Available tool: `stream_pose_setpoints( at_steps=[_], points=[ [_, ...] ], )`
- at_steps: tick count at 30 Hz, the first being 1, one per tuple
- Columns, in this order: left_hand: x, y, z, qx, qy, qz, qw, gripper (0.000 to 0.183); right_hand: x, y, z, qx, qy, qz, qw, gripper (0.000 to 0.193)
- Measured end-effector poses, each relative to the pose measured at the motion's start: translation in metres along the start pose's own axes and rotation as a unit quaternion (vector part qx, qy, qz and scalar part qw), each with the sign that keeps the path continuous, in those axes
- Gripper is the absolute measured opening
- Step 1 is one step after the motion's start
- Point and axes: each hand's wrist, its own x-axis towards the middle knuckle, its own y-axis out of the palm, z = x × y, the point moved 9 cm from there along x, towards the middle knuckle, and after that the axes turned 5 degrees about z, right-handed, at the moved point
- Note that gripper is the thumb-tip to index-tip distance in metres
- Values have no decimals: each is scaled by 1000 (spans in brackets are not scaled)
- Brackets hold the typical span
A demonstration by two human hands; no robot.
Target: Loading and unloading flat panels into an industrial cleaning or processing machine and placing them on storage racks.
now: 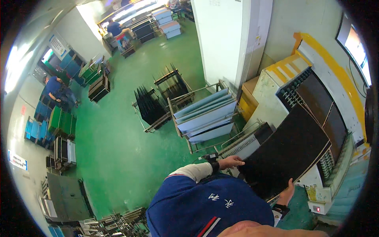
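Note:
A large, flat black panel [288, 148] is held tilted in front of me between both hands. My left hand [231, 162] is closed on its left edge, with the thumb and fingers at the rim. Low on the panel's right side, my right hand [287, 192] grips the near edge, its thumb showing and some fingers hidden beneath. The panel's far end is at the opening of a machine [312, 94] with rows of rollers [291, 93]. Inside that opening lies a dark brown surface; I cannot tell whether the panel rests on it.
Beside the machine stands a slotted rack [246, 144]. Farther left, a metal rack holds light-blue sheets [207, 118], near racks of black panels [150, 104]. A white cabinet [219, 39] rises behind. Across the green floor [114, 146], one person [59, 91] sits by stacked crates.

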Motion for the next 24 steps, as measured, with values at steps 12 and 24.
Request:
stream_pose_setpoints(
  at_steps=[12, 24],
  points=[
    [-64, -13, -81, -91, 114, -76, 986, 21, 9, 38, -17, 113, 72, 47, 990, 40],
    [-96, -7, -122, -62, 191, -127, 971, 21, -24, 48, 20, 74, 49, 89, 992, 37]
  ],
)
